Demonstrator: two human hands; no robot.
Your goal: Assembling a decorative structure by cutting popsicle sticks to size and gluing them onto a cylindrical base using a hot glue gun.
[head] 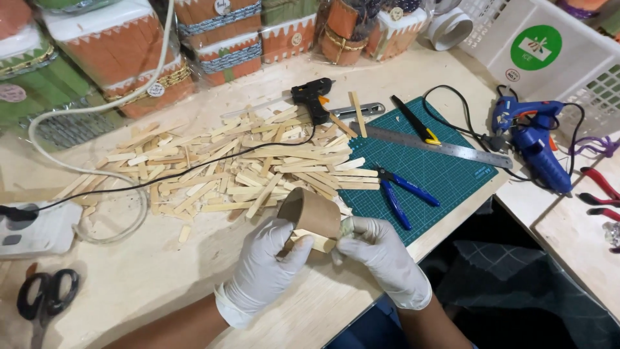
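Observation:
Both my hands wear white gloves and meet at the near edge of the wooden table [148,278]. My left hand [265,268] grips a short brown cardboard tube [313,212] from below. My right hand [381,255] holds the tube's right side and presses a short wooden stick [315,241] against its lower wall. A wide heap of pale wooden craft sticks [239,165] lies just beyond the tube.
A black glue gun [312,97] with its cord, a green cutting mat [420,171], blue pliers [400,190], a steel ruler [433,145] and a black-yellow knife [413,119] lie behind. A blue glue gun [533,142] sits right, black scissors [45,294] and a white power strip [35,229] left, orange decorated boxes [129,55] at the back.

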